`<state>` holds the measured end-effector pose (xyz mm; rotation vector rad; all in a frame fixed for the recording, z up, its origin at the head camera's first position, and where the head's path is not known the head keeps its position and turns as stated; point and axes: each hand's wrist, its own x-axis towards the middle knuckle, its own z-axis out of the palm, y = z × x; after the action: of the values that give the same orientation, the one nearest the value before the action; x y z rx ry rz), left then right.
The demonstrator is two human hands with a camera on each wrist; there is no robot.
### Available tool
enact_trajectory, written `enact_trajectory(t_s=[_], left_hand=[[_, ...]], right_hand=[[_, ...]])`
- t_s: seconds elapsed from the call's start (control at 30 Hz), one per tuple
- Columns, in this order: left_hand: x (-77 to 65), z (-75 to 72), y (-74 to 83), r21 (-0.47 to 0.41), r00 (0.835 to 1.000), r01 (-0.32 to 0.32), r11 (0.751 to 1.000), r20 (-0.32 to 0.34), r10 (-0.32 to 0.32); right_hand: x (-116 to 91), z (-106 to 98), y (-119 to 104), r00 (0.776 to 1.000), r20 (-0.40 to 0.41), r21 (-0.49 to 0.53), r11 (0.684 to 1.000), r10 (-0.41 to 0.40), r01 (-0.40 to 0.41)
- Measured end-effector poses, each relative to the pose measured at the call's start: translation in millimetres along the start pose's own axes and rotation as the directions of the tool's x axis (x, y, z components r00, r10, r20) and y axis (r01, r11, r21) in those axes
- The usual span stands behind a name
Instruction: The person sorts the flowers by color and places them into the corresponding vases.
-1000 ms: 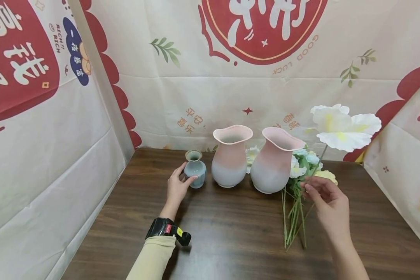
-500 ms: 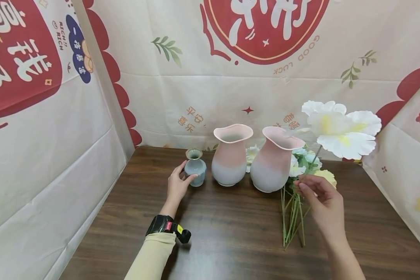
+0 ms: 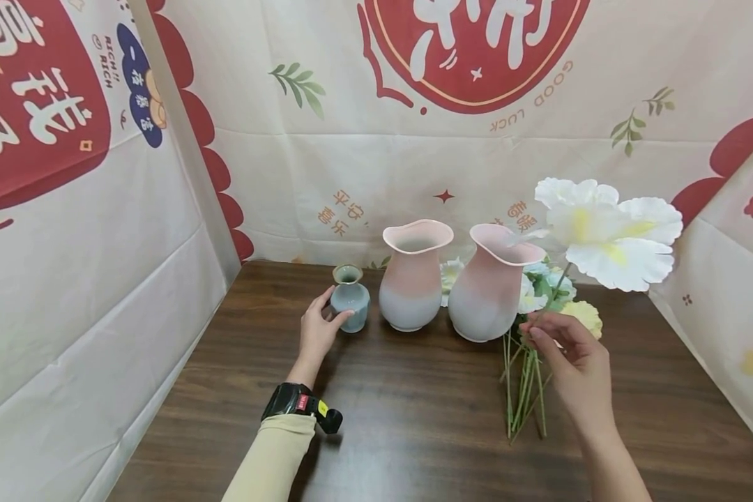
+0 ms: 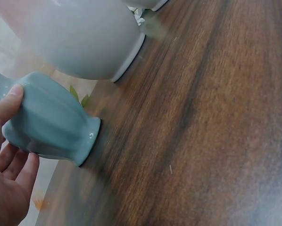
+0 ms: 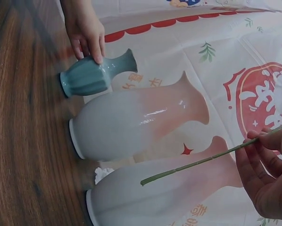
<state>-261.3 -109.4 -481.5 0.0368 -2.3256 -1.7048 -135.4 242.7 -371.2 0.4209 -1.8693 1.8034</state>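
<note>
My left hand (image 3: 317, 333) grips the body of a small blue-green vase (image 3: 351, 307), which stands upright on the table; in the left wrist view the thumb presses one side and the fingers curl round the other. Off to the right, my right hand (image 3: 577, 362) pinches the green stem (image 5: 178, 168) of a large white flower (image 3: 611, 230) with a yellow centre. The bloom is up above the hand, and the stem's lower end points freely across in front of the pink-and-white vases in the right wrist view.
Two larger pink-and-white vases, a left one (image 3: 411, 300) and a right one (image 3: 486, 307), stand between the hands. Behind and beside the right vase lies a bunch of flowers, its green stems (image 3: 526, 397) stretching toward the front of the wooden table (image 3: 408, 425). Printed cloth (image 3: 326, 160) hangs behind.
My right hand has moved a little to the left with the white flower, and the bloom has shifted slightly left and up. The left hand stays on the small vase.
</note>
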Motion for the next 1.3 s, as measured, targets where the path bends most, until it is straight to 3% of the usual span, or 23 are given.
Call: enact_trajectory(t_s=[0.2, 0.5, 0.8, 0.97, 1.3], left_hand=[[0.0, -0.7, -0.9, 0.010, 1.000, 0.012, 1.000, 0.000, -0.012], [1.3, 0.0, 0.1, 0.011, 1.000, -0.005, 1.000, 0.014, 0.005], [-1.3, -0.8, 1.0, -0.003, 1.000, 0.005, 1.000, 0.016, -0.005], [-0.2, -1.9, -2.6, 0.000, 1.000, 0.004, 1.000, 0.014, -0.004], [0.6, -3.3, -3.7, -0.001, 1.000, 0.001, 1.000, 0.022, -0.001]], right_hand=[[1, 4, 0, 1.000, 0.006, -0.026, 1.000, 0.004, -0.003], [-4, 7, 0, 0.996, 0.010, -0.070, 0.994, 0.088, -0.087], [-7, -1, 1, 0.998, 0.013, -0.025, 0.998, 0.057, -0.057], [-7, 3, 0, 0.998, -0.005, -0.040, 0.997, 0.067, -0.067], [0, 14, 2, 0.998, 0.043, -0.008, 0.999, 0.039, -0.039]])
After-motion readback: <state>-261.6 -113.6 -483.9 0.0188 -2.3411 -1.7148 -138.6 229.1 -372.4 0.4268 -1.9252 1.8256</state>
